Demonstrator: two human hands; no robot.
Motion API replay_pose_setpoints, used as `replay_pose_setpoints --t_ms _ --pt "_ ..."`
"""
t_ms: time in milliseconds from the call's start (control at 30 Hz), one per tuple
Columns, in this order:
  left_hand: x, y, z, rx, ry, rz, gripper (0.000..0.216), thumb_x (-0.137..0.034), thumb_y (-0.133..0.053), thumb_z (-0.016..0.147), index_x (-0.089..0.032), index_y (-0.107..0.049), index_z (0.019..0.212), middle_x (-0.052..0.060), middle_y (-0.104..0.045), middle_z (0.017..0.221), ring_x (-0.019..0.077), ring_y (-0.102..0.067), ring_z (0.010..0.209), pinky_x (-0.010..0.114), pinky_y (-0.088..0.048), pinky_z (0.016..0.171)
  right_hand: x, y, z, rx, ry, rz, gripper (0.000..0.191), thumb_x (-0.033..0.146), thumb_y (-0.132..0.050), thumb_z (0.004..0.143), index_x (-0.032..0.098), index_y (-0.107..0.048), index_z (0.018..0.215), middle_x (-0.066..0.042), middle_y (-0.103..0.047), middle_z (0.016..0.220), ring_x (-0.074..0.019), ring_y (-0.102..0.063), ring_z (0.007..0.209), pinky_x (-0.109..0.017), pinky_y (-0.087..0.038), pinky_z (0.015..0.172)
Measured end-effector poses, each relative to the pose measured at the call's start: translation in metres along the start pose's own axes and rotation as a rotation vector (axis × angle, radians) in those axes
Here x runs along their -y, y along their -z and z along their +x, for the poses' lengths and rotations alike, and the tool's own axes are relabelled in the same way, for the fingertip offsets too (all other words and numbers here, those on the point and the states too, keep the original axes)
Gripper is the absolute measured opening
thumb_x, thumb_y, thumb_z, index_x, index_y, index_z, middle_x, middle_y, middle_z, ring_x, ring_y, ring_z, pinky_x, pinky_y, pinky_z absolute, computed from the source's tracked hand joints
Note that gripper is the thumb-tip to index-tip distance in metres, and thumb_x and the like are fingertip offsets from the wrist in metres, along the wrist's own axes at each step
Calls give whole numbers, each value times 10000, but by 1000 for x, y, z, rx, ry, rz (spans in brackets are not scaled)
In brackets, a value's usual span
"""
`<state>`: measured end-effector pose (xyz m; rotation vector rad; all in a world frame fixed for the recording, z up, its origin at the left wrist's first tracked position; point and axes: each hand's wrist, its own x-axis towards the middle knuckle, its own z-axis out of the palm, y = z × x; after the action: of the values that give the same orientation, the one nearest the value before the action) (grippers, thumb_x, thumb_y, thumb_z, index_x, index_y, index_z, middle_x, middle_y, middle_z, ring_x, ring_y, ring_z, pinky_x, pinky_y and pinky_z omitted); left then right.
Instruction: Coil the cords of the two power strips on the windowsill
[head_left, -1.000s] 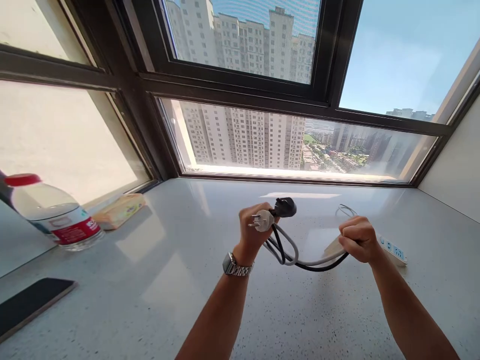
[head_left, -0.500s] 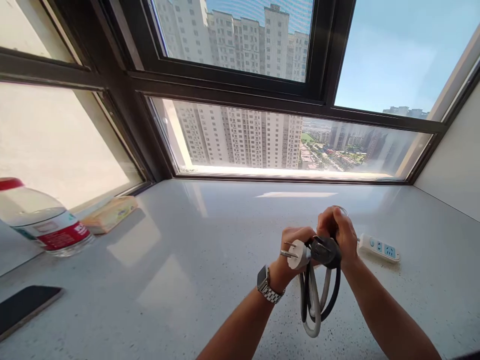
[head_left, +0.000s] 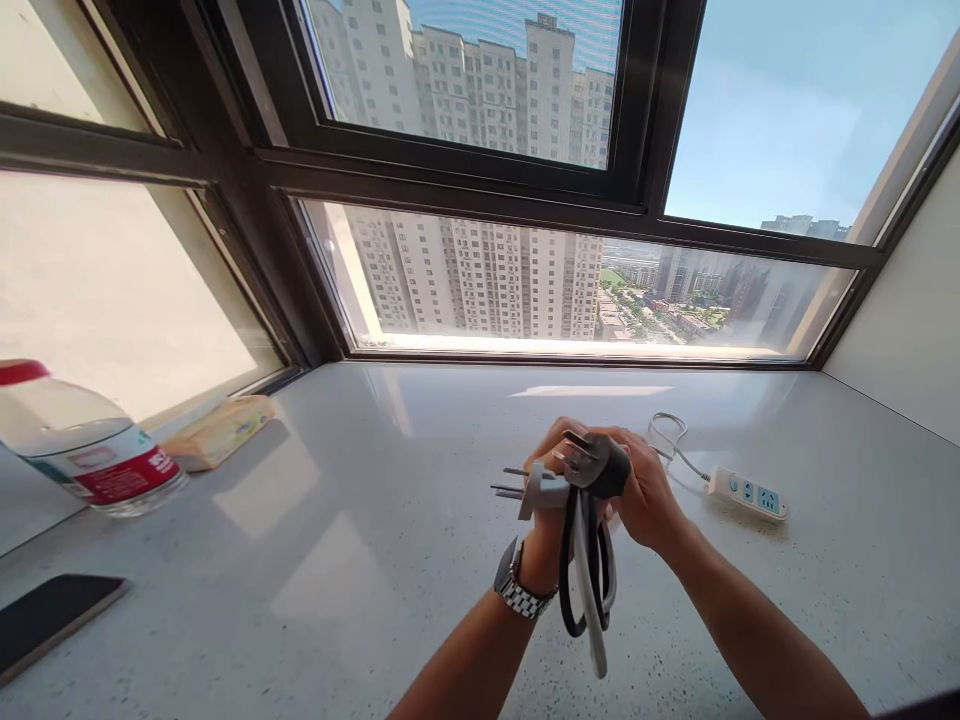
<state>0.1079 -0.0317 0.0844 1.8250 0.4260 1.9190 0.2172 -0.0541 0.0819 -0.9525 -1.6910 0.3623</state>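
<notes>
Two coiled power cords are bunched between my hands above the counter. A white plug [head_left: 544,491] points its prongs left, and beside it a black plug [head_left: 613,468] has its prongs toward the upper left. Below them hang loops of white cable [head_left: 589,590] and black cable [head_left: 566,570]. My left hand [head_left: 553,440], wearing a metal-band watch [head_left: 516,585], is closed behind the white plug, partly hidden by both plugs. My right hand [head_left: 651,495] closes around the bundle next to the black plug; its fingertips are mostly hidden.
A white power strip [head_left: 748,494] with a thin cord [head_left: 679,440] lies right of my hands. On the left are a large bottle [head_left: 112,460], a soft tissue pack [head_left: 221,432] and a phone [head_left: 56,615]. Windows [head_left: 472,280] rise behind the speckled counter [head_left: 360,640].
Both hands and the cords have shifted left. The black plug has turned so its prongs show, and the power strip's thin cord has come into sight.
</notes>
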Motion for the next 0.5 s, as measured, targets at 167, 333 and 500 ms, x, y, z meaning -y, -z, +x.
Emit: replay_pose_setpoints --t_ms 167,333,500 --pt "-5 4 9 66 207 -297 315 -455 -677 781 -199 -529 672 -4 -576 668 142 -554 620 300 -479 614 -21 3 8 409 -32 197 523 673 -533 805 161 -614 876 -15 -546 774 -164 -487 736 -273 -400 645" --pt "-13 3 22 -44 516 -709 450 -480 -730 731 -195 -400 622 -81 -353 480 59 -360 395 206 -337 407 -20 15 11 682 -239 388 515 600 -729 670 147 -595 874 13 -492 754 -141 -454 724 -258 -379 653" --pt "-13 13 41 -472 605 -655 547 -395 -814 650 -195 -307 602 -116 -217 462 19 -186 371 159 -177 353 -42 13 14 773 -301 517 829 847 -554 614 140 -600 1044 -63 -567 949 -214 -507 895 -313 -412 763"
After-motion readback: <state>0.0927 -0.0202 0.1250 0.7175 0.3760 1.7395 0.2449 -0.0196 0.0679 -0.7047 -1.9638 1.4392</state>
